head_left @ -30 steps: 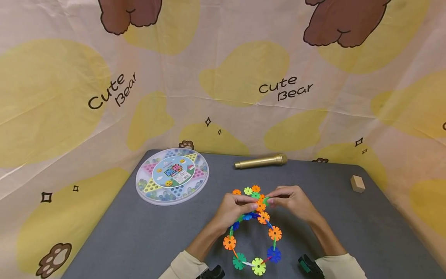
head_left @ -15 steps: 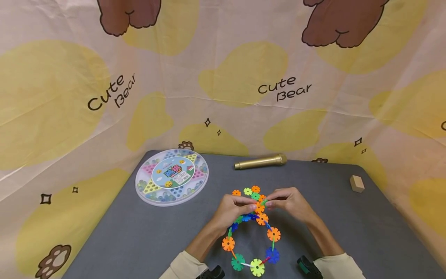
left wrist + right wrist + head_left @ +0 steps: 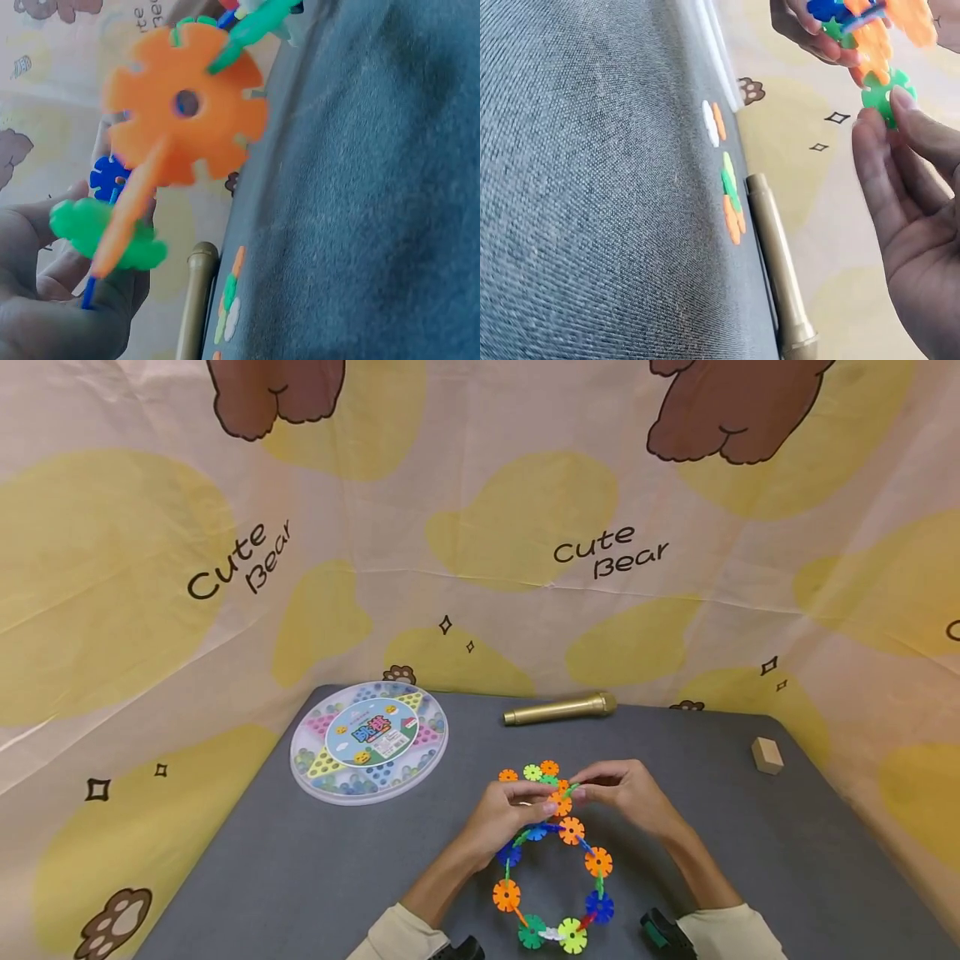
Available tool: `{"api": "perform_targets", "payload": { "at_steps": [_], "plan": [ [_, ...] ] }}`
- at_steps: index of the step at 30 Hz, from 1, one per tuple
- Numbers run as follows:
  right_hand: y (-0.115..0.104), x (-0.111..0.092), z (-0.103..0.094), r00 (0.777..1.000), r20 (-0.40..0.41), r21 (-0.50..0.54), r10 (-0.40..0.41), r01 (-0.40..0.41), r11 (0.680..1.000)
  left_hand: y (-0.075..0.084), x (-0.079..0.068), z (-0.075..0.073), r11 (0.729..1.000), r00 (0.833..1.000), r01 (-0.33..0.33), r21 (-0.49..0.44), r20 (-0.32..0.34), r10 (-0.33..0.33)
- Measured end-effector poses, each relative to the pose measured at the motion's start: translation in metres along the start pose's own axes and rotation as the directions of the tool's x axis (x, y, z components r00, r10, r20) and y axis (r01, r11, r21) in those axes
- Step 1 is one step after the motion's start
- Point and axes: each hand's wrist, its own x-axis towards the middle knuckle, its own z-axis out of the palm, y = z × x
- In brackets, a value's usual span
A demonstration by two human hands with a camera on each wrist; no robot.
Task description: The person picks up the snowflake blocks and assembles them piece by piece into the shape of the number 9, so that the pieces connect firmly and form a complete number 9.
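A ring of linked, notched plastic discs (image 3: 597, 862) in orange, blue, green and yellow hangs below my hands in the head view. My left hand (image 3: 495, 818) pinches the top of this ring beside an orange disc (image 3: 560, 804). Between the thumb and fingertips of my right hand (image 3: 633, 795) is a green notched disc (image 3: 877, 97). In the right wrist view, that green disc meets the edge of an orange disc (image 3: 874, 49). Close to the left wrist camera hang another orange disc (image 3: 225, 112) and a green one (image 3: 82, 225), partly covering the left hand.
Several loose discs (image 3: 550, 767) lie on the grey table (image 3: 300, 877) just behind the hands. Farther back lie a gold microphone (image 3: 558, 709) and a round Chinese checkers box (image 3: 311, 781) at the left. A small wooden block (image 3: 767, 756) sits at the right.
The lower part of the hanging ring has swung to the right. The green disc in my right hand has tilted a little; both hands stay almost in place.
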Motion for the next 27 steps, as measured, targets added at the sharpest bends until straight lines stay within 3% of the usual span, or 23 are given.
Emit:
{"api": "perform_targets", "payload": {
  "at_steps": [9,17,27],
  "plan": [
    [0.003,0.002,0.002,1.0,-0.018,-0.002,-0.009,0.009,1.0,-0.003,0.001,0.007,1.0,1.0,-0.003,-0.017,-0.015,0.003],
    [0.003,0.004,0.008,1.0,0.026,0.021,0.012,-0.012,1.0,-0.006,0.0,0.005,1.0,1.0,-0.008,-0.011,0.01,0.008],
    [0.003,0.004,0.014,0.998,0.057,0.032,0.034,-0.036,0.999,-0.007,0.001,0.004,0.998,0.999,-0.039,0.05,-0.036,0.041]
  ]
}}
